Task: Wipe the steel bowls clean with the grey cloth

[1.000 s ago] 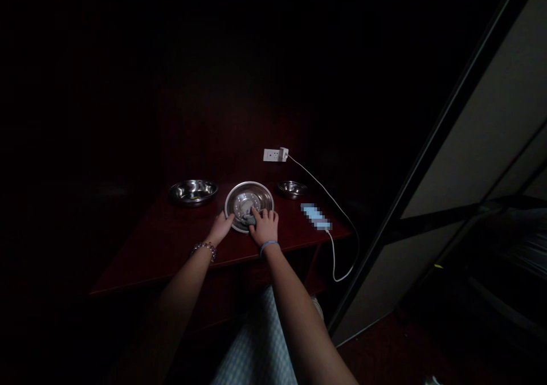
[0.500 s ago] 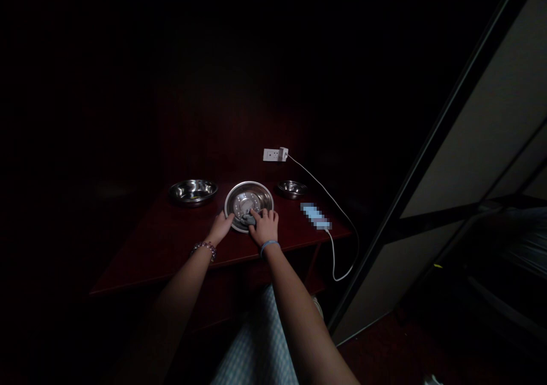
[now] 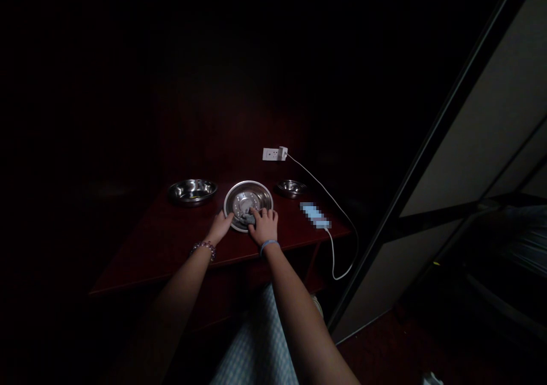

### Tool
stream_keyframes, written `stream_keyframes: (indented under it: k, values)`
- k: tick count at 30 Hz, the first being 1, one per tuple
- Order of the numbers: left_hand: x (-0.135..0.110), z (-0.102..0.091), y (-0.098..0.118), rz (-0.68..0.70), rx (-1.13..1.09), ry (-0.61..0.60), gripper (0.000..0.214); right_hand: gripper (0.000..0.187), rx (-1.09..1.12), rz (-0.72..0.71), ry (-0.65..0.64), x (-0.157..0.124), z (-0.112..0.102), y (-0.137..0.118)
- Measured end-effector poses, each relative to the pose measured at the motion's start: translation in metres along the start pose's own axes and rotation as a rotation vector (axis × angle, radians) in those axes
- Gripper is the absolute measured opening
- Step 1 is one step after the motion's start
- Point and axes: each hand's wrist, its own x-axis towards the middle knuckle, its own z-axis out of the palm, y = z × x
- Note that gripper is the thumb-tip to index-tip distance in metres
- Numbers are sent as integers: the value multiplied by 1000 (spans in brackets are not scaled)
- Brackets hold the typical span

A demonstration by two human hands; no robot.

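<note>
A shiny metal bowl [image 3: 259, 196] stands tilted toward me near the table's front edge, its inside showing. My left hand [image 3: 220, 227] grips the bowl's left rim, thumb on the inner side and fingers hidden behind. Inside the lower part of the bowl lies a crumpled grey cloth [image 3: 247, 218]. My right hand [image 3: 265, 226] reaches over the right rim and presses the cloth against the bowl's inner wall with its fingertips. Part of the cloth is hidden under those fingers.
On the dark red table [image 3: 171, 242], a wide metal bowl [image 3: 193, 193] stands left and a smaller metal bowl [image 3: 291, 189] right. A blurred phone-like object [image 3: 315, 215] is joined by a white cable [image 3: 333, 254] to a charger [image 3: 282, 153] in a wall socket [image 3: 269, 154].
The grey cloth has shifted slightly under my right fingertips. My left hand keeps its hold on the rim, and the bowl stays in place.
</note>
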Motion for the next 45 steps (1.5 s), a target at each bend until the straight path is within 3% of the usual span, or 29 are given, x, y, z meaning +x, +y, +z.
stream_keyframes:
  k: [4,31,45]
  values:
    - [0,0,0,-17,0,-6,26,67,-2,20,3,1,2,0]
    - [-2,-2,3,-5,19,-20,30,56,29,8,-29,0,-1,0]
    - [3,0,-6,-10,-9,-12,29,48,43,-5,-2,0,4,3]
